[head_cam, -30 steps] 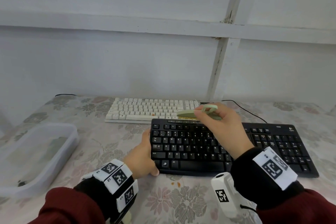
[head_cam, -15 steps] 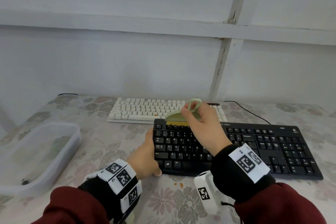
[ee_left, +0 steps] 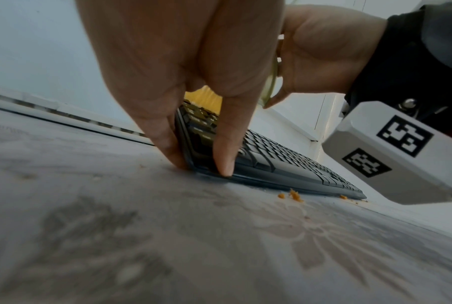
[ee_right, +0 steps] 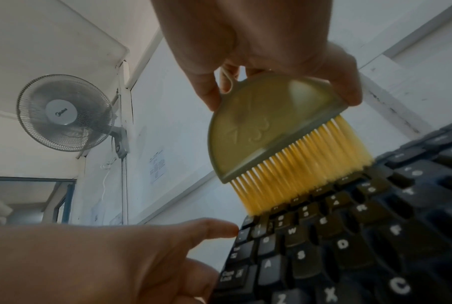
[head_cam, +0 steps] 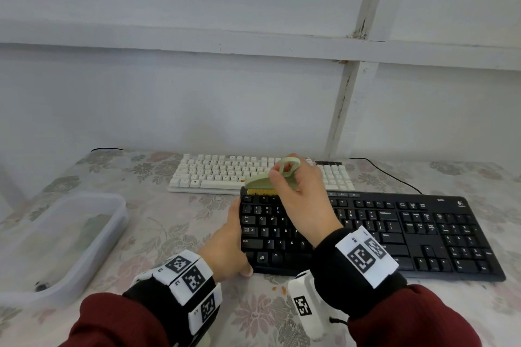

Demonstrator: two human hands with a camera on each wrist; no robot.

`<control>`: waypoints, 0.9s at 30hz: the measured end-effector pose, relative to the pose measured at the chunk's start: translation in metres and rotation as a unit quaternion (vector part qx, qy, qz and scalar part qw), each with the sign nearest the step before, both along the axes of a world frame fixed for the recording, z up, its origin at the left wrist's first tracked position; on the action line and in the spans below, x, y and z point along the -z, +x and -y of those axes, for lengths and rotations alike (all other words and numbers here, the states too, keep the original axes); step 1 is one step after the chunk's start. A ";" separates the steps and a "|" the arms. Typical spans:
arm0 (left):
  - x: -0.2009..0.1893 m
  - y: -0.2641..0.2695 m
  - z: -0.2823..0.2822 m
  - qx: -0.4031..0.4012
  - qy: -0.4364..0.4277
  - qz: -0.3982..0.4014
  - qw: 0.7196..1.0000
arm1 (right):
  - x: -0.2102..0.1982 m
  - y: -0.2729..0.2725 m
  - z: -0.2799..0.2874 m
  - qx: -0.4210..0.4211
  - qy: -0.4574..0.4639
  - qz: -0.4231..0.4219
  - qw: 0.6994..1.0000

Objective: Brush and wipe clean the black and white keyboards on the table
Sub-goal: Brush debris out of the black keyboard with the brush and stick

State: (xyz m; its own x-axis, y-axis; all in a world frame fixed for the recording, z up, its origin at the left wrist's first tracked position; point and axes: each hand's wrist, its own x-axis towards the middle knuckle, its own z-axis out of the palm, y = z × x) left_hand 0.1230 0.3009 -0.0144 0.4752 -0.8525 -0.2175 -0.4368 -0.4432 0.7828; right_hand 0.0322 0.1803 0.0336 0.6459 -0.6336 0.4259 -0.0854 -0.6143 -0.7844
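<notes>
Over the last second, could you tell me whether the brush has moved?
Yes. The brush in the right hand has slid left along the black keyboard's top row, reaching its back-left corner.

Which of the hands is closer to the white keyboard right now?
Right. The right hand holds the brush at the far edge of the black keyboard, just beside the white keyboard. The left hand grips its near left corner, farther back.

The right hand (head_cam: 301, 203) holds a green brush (head_cam: 259, 181) on the black keyboard (head_cam: 408, 234), left hand (head_cam: 225, 248) gripping it.
</notes>
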 end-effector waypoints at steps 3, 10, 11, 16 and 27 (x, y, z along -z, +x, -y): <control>0.001 0.001 0.000 0.005 0.003 -0.003 1.000 | -0.003 -0.014 0.009 0.033 0.015 -0.003 0.999; 0.003 0.002 0.000 0.005 -0.002 -0.006 1.000 | -0.015 -0.016 -0.001 0.026 -0.029 0.034 0.999; 0.003 0.002 0.000 0.004 -0.003 -0.003 1.000 | -0.015 -0.012 -0.004 0.006 -0.011 0.042 0.999; 0.003 0.001 0.000 -0.006 0.002 0.011 1.000 | 0.001 -0.025 0.013 0.019 0.008 0.016 1.000; 0.008 0.003 0.003 -0.007 0.010 0.017 1.000 | -0.006 -0.037 0.010 0.012 0.037 0.058 0.998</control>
State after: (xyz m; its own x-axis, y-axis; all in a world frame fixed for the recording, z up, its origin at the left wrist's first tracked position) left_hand 0.1257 0.2979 -0.0220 0.4951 -0.8409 -0.2186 -0.4560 -0.4657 0.7584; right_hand -0.0050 0.1699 0.0395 0.5797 -0.6807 0.4479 -0.0049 -0.5526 -0.8334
